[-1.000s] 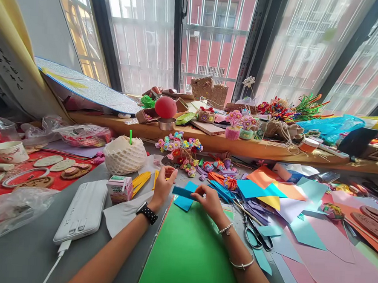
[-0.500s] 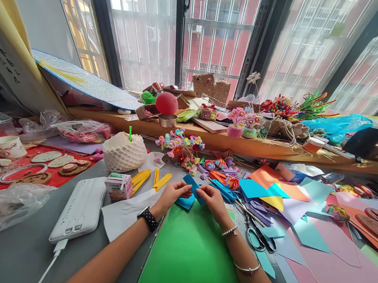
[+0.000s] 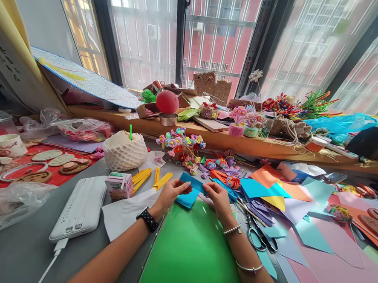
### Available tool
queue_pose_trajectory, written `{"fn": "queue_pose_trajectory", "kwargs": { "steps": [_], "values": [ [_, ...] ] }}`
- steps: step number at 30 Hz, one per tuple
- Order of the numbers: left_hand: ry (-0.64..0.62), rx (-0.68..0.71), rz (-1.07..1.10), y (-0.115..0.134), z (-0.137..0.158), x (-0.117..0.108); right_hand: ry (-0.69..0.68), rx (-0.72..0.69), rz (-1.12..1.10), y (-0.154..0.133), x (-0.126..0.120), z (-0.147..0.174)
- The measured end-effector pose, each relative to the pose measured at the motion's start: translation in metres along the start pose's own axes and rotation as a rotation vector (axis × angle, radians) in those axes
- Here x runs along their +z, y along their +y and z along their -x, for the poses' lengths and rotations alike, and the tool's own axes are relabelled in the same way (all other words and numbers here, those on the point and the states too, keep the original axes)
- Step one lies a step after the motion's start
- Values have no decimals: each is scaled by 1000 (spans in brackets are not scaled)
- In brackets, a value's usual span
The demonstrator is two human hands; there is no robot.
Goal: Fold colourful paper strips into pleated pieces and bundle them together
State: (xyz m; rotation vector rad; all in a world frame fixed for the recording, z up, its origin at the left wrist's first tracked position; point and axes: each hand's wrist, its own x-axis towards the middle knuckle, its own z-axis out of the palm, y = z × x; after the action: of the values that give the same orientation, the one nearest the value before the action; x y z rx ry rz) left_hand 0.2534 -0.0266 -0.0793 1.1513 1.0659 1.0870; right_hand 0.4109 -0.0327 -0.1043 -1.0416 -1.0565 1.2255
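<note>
Strip of blue paper (image 3: 197, 184) spans the gap just below the middle of the frame, the left hand (image 3: 171, 196) pinching one end, the right hand (image 3: 219, 199) the other. I'd judge it already cut; any crease I can't make out. Another blue piece (image 3: 187, 200) lies beneath, seemingly not yet taken up; scissors (image 3: 261, 242) rest lower right, untouched.

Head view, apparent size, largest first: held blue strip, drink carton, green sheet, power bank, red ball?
1. Green sheet
2. Power bank
3. Drink carton
4. Red ball and blue strip: too alike to rank; strip partly hidden.
</note>
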Motion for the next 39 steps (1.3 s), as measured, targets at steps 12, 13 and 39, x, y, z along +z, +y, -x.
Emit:
{"fn": "queue_pose_trajectory", "kwargs": {
  "steps": [12, 13, 39],
  "values": [
    [-53, -15, 72, 2, 3, -1, -93, 97, 14, 1, 2, 5],
    [-38, -11, 63, 3, 2, -2, -103, 100, 29, 1, 2, 5],
    [-187, -189, -336, 20, 45, -70, 63, 34, -178, 1, -1, 1]
  ]
}}
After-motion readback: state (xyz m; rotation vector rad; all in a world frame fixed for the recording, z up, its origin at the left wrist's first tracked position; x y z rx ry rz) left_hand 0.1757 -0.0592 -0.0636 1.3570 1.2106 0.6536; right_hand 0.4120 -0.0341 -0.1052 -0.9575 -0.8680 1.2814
